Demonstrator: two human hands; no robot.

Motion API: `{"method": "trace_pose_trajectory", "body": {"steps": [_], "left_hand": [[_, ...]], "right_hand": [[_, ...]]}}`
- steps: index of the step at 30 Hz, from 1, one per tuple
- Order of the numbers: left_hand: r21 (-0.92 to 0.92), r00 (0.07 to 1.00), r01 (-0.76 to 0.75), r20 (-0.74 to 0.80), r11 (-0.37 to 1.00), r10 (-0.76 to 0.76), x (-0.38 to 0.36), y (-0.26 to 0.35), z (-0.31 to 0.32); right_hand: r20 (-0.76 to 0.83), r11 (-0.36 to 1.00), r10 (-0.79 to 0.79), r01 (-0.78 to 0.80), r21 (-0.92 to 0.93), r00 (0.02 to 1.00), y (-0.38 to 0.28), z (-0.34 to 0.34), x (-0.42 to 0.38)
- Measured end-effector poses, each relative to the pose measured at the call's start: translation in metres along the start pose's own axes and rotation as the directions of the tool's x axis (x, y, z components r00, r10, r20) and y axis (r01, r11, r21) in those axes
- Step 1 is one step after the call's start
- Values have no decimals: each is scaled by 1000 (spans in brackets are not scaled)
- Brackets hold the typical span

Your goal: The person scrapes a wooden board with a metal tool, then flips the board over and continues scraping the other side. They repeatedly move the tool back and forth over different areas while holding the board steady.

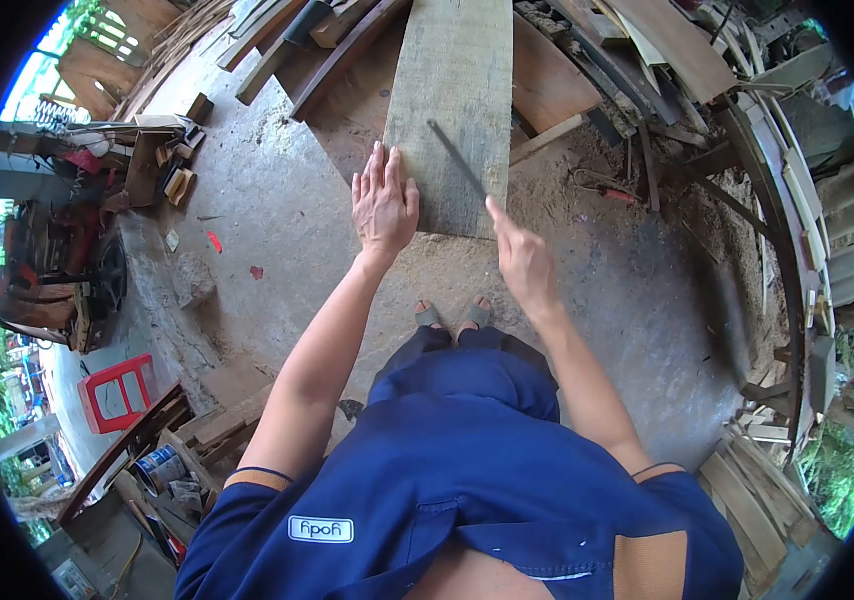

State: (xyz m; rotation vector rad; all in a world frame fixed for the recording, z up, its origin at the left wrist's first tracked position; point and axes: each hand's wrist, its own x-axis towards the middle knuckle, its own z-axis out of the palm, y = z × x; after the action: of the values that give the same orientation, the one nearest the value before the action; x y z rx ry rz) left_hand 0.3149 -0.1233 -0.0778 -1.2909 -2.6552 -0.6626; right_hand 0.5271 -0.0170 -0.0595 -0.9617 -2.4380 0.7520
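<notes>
A wide, weathered wooden board [452, 75] runs from the top of the head view down to an end in front of my body. My left hand [385, 200] lies on the board's left edge near that end, fingers stretched out. My right hand [524, 258] is closed round one end of a thin dark rod-like tool [459, 160], just off the board's right corner. The tool slants up and left over the board; whether it touches the surface I cannot tell. Its handle is hidden in my fingers.
Wood pieces are stacked at the top left and top right. A tool with a red handle [619, 195] lies in sawdust at the right. My sandalled feet stand on the concrete floor [277, 220]. A red plastic item [117, 393] and a can [159, 467] are at the left.
</notes>
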Motion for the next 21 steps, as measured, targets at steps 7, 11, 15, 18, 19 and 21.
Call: {"method": "trace_pose_trajectory", "body": {"steps": [7,11,15,18,19,21], "left_hand": [[-11,1000,5,20,1000,-5,-4,1,3],[-4,1000,19,9,1000,-19,-1,4,2],[1,1000,12,0,1000,-12,-2,3,4],[26,999,30,31,999,-30,0,3,4],[25,999,27,32,999,-28,1,3,3],[12,999,44,30,999,-45,4,7,3]], "right_hand": [[11,999,-10,10,-53,1000,17,6,72],[133,997,71,-69,-18,989,4,-9,43],[36,953,-214,217,-210,976,13,-10,2],[154,990,-26,46,-130,988,16,-12,51],[152,990,-23,43,-132,988,17,-8,54],[-3,989,-90,89,-121,996,20,-3,57]]}}
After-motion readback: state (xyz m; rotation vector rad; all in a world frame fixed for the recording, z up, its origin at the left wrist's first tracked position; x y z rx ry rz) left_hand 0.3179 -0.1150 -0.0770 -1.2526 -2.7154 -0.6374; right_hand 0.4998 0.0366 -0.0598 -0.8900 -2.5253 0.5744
